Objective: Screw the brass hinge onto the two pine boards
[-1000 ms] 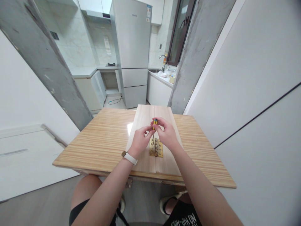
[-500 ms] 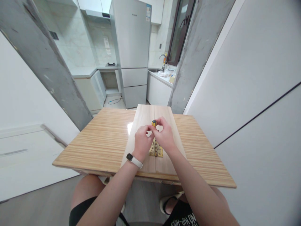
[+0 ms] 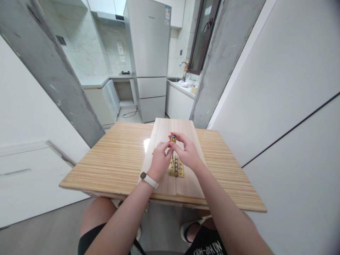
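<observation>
The place is a home, an apartment with a small open kitchen. Behind the wooden table [image 3: 106, 159] stands a tall grey fridge [image 3: 150, 60]. Beside it is a white counter [image 3: 180, 92] with a sink tap [image 3: 183, 69] under a dark-framed window [image 3: 203, 35]. On the left are a range hood [image 3: 107, 15], pale wall tiles [image 3: 85, 53] and low cabinets [image 3: 99, 102]. Bare concrete pillars [image 3: 53, 71] frame the kitchen entrance.
</observation>
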Tool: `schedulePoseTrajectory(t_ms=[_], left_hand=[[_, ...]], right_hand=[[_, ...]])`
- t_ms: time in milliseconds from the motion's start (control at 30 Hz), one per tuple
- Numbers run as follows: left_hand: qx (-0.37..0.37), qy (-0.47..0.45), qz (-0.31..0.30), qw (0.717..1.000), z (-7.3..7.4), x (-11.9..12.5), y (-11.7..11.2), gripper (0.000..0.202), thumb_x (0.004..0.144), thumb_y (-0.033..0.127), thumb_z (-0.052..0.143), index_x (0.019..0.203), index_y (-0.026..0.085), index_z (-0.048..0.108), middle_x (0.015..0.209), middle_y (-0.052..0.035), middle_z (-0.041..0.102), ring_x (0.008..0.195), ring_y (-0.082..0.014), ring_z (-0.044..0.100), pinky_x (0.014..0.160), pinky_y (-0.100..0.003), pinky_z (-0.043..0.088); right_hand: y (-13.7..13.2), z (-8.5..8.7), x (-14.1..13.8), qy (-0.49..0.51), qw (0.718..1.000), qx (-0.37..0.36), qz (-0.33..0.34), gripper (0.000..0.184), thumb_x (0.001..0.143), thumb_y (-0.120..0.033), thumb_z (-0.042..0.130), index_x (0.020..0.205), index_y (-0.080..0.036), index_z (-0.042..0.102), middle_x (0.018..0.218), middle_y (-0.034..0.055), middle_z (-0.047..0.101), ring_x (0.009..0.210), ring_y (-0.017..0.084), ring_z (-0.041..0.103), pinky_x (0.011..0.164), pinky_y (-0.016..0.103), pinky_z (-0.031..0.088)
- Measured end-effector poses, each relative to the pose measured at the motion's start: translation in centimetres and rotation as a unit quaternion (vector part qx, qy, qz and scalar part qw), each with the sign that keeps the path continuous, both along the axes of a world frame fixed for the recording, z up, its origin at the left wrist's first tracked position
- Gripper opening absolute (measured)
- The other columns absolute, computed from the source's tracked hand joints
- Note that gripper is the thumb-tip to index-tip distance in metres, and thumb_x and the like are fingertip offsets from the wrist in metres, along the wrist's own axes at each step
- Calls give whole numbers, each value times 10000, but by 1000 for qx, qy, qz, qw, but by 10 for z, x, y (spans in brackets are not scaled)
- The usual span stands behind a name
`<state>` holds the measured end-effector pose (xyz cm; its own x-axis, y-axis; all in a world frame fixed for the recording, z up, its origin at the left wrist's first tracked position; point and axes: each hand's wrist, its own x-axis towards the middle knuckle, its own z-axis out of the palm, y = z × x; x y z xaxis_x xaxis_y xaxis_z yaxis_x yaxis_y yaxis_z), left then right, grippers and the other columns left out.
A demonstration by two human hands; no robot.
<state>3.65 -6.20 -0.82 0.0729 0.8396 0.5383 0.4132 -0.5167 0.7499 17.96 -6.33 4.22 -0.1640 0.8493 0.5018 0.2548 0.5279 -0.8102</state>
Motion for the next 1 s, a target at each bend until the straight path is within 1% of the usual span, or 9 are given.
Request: schedulePoseTrajectory(t_ms=[100,233,400,467,567,633,767,867,1000], left_hand=[[4,-1,-15,1000,-1,-1,2,200,991,211,579,1145,209,705,1049,-87,716,984,-221,662,867,-346,520],[-1,-9,-40,999,-1,0,2,243,1009,210,549,1207,214,691,1100,-96,721,1007,-224,666,879,-350,525],[-16,-35,-53,998,0,2,-1,273,1032,244,511,1231,221,696,1107,-95,744,994,-224,687,837,-339,532],[-20,-46,-46,998,0,2,-2,287,1022,263,539,1265,232,688,1176,-98,741,1034,-228,689,847,-344,537],[-24,-45,-16,999,0,1,-3,359,965,273,640,1322,245,658,1232,-96,729,1047,-230,685,852,-355,535],[-21,-38,1,999,-1,0,-3,395,921,241,685,1314,238,653,1217,-89,733,1029,-224,680,846,-353,529],[-1,-30,15,999,-1,-1,-4,362,883,169,685,1241,222,662,1166,-74,735,1022,-211,666,857,-343,516],[9,-32,23,999,0,-2,-5,356,873,166,696,1222,223,656,1127,-58,733,995,-199,661,850,-332,510],[11,-39,32,999,3,-3,-5,309,871,179,710,1173,219,661,1094,-48,733,959,-189,660,832,-323,502]], right_hand=[[2,0,3,5,1000,-10,20,366,960,-282,621,1325,-270,652,1289,71,726,1212,240,674,1096,442,499],[5,-4,3,18,999,-9,25,377,965,-275,610,1340,-270,657,1285,67,736,1210,242,683,1094,449,507],[7,-7,1,28,1000,3,-9,307,937,-262,637,1235,-264,711,1191,60,767,1128,249,716,1025,427,543],[7,-7,1,22,999,9,-30,286,920,-251,650,1198,-255,722,1160,61,771,1103,250,719,1002,421,548],[5,-6,1,21,999,8,-45,266,894,-235,672,1155,-243,721,1096,56,773,1045,243,727,972,413,553],[4,-5,0,15,999,9,-44,254,882,-229,682,1133,-241,718,1078,50,769,1024,237,725,961,406,550],[-2,-1,-6,-3,999,24,-45,199,863,-222,706,1061,-240,710,1025,32,757,1001,225,713,946,388,536],[-4,0,-10,6,998,23,-61,147,861,-241,718,1003,-232,685,953,22,742,958,221,713,910,375,537],[-4,0,-13,10,997,22,-80,138,856,-260,721,976,-231,661,933,22,736,937,225,713,882,374,536]])
